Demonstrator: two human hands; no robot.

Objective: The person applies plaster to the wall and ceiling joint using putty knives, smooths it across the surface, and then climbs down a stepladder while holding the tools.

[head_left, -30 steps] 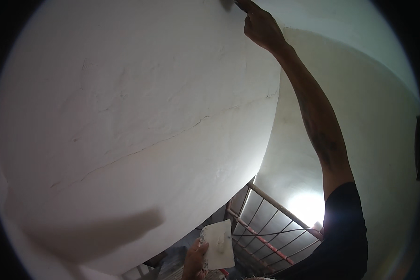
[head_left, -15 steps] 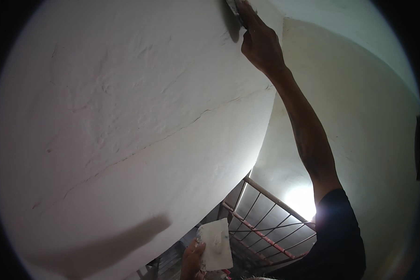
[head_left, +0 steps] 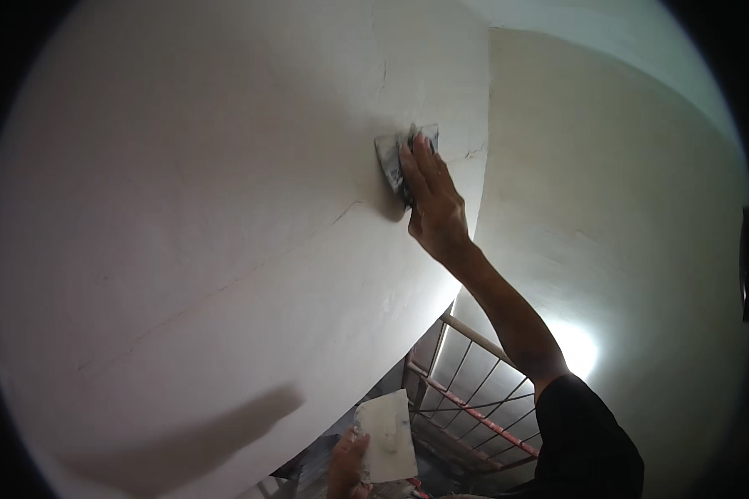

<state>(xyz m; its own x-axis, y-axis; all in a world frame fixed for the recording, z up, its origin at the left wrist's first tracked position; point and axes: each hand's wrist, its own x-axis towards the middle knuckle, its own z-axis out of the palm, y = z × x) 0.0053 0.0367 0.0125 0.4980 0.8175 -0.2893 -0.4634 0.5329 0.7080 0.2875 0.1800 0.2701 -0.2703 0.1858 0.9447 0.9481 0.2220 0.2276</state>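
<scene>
Pale wall [head_left: 183, 158] fills most of the view and meets a side wall [head_left: 616, 166] at a corner on the right. Long shadow [head_left: 191, 441] low on the pale wall, barred metal railing [head_left: 475, 412] down in the gap. Dark sleeve [head_left: 587, 432] at lower right, that arm reaching up to the pale wall. White plate [head_left: 383, 416] is low centre, off the wall, left hand [head_left: 349, 453] gripping its left edge: thumb on the face, fingers behind it hidden. Right hand [head_left: 438, 214] has the scraper [head_left: 388, 158] up at the wall near the corner, fingers stretched over its back, lying close together; thumb not clear. My read of the step: working the blade over the wall face. Next move calls for even finger pressure, blade flat, clear of the corner, I'd say. Thin crack [head_left: 347, 209] shows either side of the scraper. Small pale lump [head_left: 391, 438] on the plate, material unclear.
</scene>
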